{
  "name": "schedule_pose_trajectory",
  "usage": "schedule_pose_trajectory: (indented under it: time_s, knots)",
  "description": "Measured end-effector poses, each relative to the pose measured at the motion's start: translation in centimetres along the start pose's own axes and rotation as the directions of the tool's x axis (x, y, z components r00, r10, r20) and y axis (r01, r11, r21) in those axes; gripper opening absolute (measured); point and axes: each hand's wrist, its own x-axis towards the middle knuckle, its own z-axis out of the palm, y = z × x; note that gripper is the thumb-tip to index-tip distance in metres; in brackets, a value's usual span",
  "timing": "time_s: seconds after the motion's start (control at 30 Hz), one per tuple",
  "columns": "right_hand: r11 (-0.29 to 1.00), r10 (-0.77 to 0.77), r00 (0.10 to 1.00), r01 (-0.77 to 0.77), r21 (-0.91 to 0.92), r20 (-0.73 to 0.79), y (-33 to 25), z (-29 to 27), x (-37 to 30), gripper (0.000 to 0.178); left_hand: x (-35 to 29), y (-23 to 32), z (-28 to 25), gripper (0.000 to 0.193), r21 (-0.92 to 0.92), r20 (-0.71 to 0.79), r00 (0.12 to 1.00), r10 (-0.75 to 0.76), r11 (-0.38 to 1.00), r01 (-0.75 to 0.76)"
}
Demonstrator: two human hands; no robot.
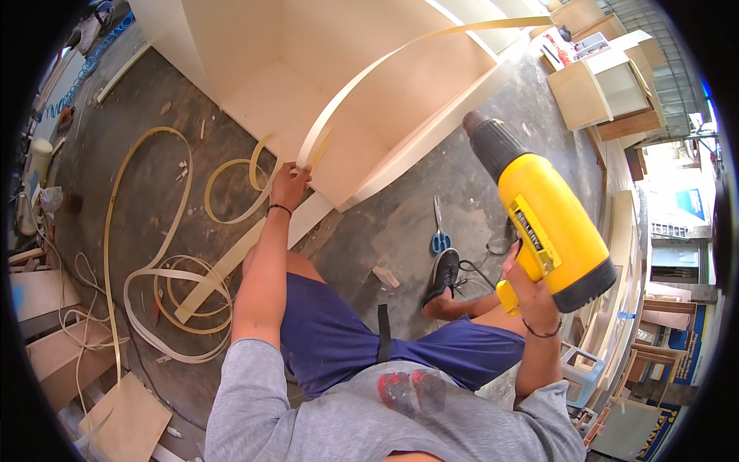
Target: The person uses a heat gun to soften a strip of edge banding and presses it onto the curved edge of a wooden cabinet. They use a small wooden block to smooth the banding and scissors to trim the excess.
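My left hand [291, 185] is closed on a long, pale edge-banding strip [336, 100], at the near corner of a large wooden cabinet box [246, 85]. From my fingers the strip arcs up and right across the box's open side. More of it lies in loose loops on the floor to the left. My right hand [531, 289] grips the handle of a yellow and black heat gun [556, 219]. Its dark nozzle points up and left toward the cabinet's long front edge, apart from it.
Blue-handled scissors [440, 242] lie on the concrete floor [346, 262] near my shoe [443, 276]. A small wood offcut [386, 277] is close by. Wooden boards and cables are at the left. A small open wooden box [622, 88] stands far right, and a light-blue plastic stool [583, 373] is beside my right arm.
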Motion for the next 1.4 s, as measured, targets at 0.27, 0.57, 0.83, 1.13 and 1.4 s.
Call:
schedule_pose_trajectory:
  time_s: [0.27, 0.57, 0.83, 1.13, 1.4]
  knots:
    - [0.958, 0.08, 0.99, -0.044, 0.285, -0.116, -2.8, -2.1, 3.3, 0.031, -0.3, 0.3, 0.0, 0.051, -0.054, -0.004, 1.0, 0.006, 0.999, -0.006]
    - [0.972, 0.081, 0.989, -0.05, 0.23, -0.126, -3.2, -4.9, 6.7, 0.036, 0.0, 0.1, 0.1, 0.051, -0.018, 0.011, 1.0, 0.016, 1.0, -0.015]
    - [0.967, 0.084, 0.99, -0.053, 0.248, -0.116, -4.1, -8.3, 10.6, 0.035, -0.2, 0.5, 0.7, 0.05, -0.016, 0.012, 1.0, 0.024, 1.0, -0.024]
    - [0.994, 0.051, 0.984, -0.034, 0.101, -0.168, -4.7, -8.8, 11.5, 0.03, 0.4, 0.0, 1.0, 0.058, -0.003, -0.106, 0.99, 0.097, 0.995, -0.098]
    - [0.993, 0.077, 0.99, -0.065, 0.103, -0.118, -4.7, -8.9, 11.5, 0.035, 0.5, -0.4, 0.8, 0.083, 0.098, -0.214, 0.971, 0.107, 0.991, -0.087]
